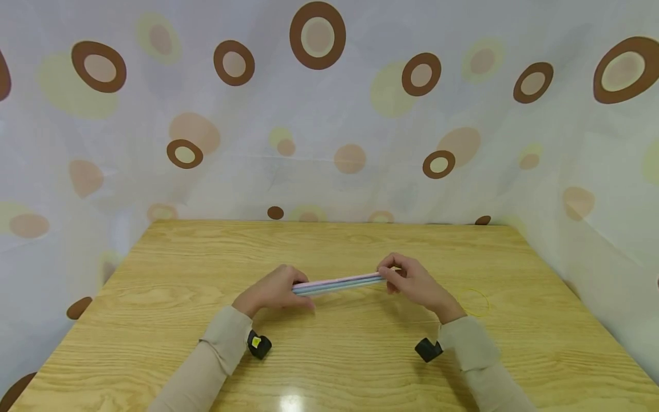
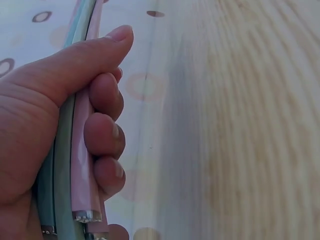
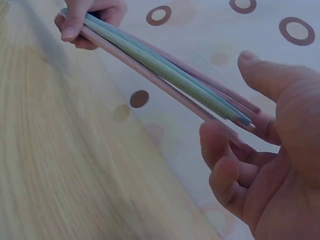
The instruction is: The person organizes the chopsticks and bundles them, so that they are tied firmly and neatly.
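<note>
A bundle of several slim pastel sticks (image 1: pixel 337 284), in pink, green and blue, is held above the table, tilted slightly up to the right. My left hand (image 1: pixel 278 288) grips one end; in the left wrist view its fingers (image 2: pixel 103 135) curl round the sticks, whose shiny ends show below. At the other end is my right hand (image 1: pixel 414 283). In the right wrist view its thumb (image 3: pixel 265 75) stands apart from the sticks, while the stick ends meet its loosely bent fingers. The sticks fan out a little there.
A thin yellow loop (image 1: pixel 486 298), like a rubber band, lies on the wooden table (image 1: pixel 340 360) beside my right wrist. A white curtain (image 1: pixel 350 114) with brown and beige circles surrounds the table's back and sides.
</note>
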### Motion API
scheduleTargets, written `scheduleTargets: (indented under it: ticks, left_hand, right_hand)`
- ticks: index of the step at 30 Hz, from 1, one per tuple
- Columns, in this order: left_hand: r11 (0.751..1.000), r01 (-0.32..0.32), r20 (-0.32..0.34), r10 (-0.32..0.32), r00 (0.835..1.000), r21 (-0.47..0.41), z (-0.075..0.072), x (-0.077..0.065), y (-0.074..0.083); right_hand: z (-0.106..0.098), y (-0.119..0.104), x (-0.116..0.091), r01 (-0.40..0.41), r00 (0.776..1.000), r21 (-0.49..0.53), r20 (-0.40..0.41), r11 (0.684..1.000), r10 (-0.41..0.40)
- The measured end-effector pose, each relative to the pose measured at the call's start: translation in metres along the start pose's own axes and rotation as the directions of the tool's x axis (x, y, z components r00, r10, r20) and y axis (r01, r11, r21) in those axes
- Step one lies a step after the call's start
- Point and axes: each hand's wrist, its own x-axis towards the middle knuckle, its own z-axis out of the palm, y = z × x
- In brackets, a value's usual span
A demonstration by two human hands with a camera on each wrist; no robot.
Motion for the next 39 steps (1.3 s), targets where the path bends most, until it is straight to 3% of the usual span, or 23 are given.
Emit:
scheduleTargets:
  ticks: [6, 10, 17, 20, 23, 27, 35, 39]
  left_hand:
    - [1.0, 0.002, -0.024, -0.001, 1.0, 0.011, -0.005, -0.001, 0.0]
    - [1.0, -0.001, -0.012, 0.001, 1.0, 0.012, -0.005, -0.001, -0.001]
    - [1.0, 0.026, -0.014, -0.026, 1.0, 0.006, -0.004, -0.005, -0.004]
    - [1.0, 0.01, -0.017, -0.01, 1.0, 0.015, -0.002, -0.004, -0.005]
    - [0.999, -0.011, -0.023, 0.012, 1.0, 0.031, -0.003, -0.002, -0.004]
    - [0.997, -0.027, -0.04, 0.029, 0.999, 0.07, -0.005, -0.001, -0.003]
    - [0.998, -0.031, -0.026, 0.032, 0.999, 0.052, -0.005, 0.0, -0.008]
    - [0.999, -0.028, -0.014, 0.029, 0.999, 0.042, -0.002, 0.001, -0.01]
  right_hand:
    - [-0.035, -0.002, -0.014, -0.058, 0.994, -0.125, -0.097, 0.991, 0.046]
    - [-0.062, 0.003, -0.031, -0.142, 0.978, -0.245, -0.185, 0.959, 0.097]
    - [-0.103, 0.044, -0.067, -0.324, 0.938, -0.439, -0.267, 0.838, 0.223]
    - [-0.119, 0.056, -0.085, -0.364, 0.93, -0.505, -0.248, 0.783, 0.272]
    - [-0.131, 0.062, -0.096, -0.385, 0.923, -0.541, -0.215, 0.748, 0.32]
    - [-0.134, 0.064, -0.1, -0.378, 0.924, -0.558, -0.177, 0.739, 0.339]
    - [-0.126, 0.067, -0.092, -0.349, 0.936, -0.542, -0.156, 0.764, 0.317]
    - [-0.123, 0.07, -0.091, -0.369, 0.929, -0.571, -0.189, 0.734, 0.32]
